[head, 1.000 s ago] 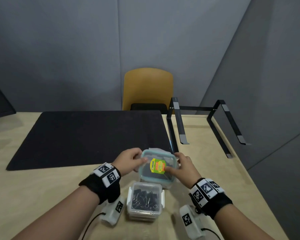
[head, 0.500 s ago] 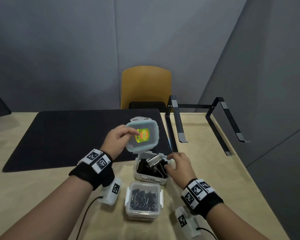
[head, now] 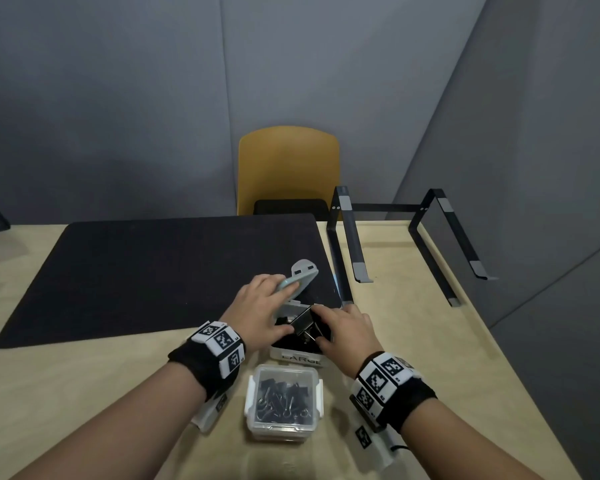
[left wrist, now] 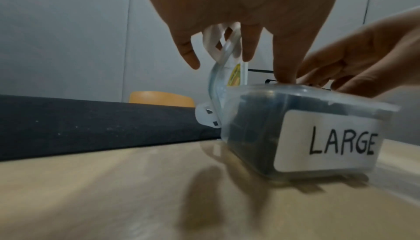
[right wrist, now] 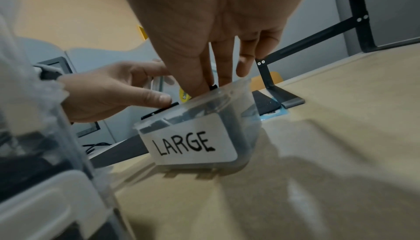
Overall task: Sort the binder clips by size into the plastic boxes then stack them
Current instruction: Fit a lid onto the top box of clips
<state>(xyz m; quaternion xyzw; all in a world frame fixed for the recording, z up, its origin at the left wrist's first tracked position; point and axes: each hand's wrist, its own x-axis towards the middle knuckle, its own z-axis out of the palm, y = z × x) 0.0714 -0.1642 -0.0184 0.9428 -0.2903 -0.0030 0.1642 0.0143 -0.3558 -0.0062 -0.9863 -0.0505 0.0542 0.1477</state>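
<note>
A clear box labelled LARGE (head: 298,358) (left wrist: 318,136) (right wrist: 193,145) stands lidless on the wooden table, full of big black binder clips (head: 300,323). My left hand (head: 284,308) (left wrist: 238,46) grips its grey-blue lid (head: 297,282) (left wrist: 219,75), tilted on edge at the box's far left, while its thumb touches the top clip. My right hand (head: 321,323) (right wrist: 211,82) reaches into the box, thumb and index pinching that clip. A closed box of smaller clips (head: 283,400) sits just in front.
A black mat (head: 153,271) covers the table's far left. A black metal stand (head: 395,244) stands at the far right, with a yellow chair (head: 288,168) behind the table. The table's right edge (head: 492,341) runs close by.
My left hand lifted the lid off the LARGE box, raised it, then lowered it on edge beside the box. My right hand moved from the lid onto the clips inside.
</note>
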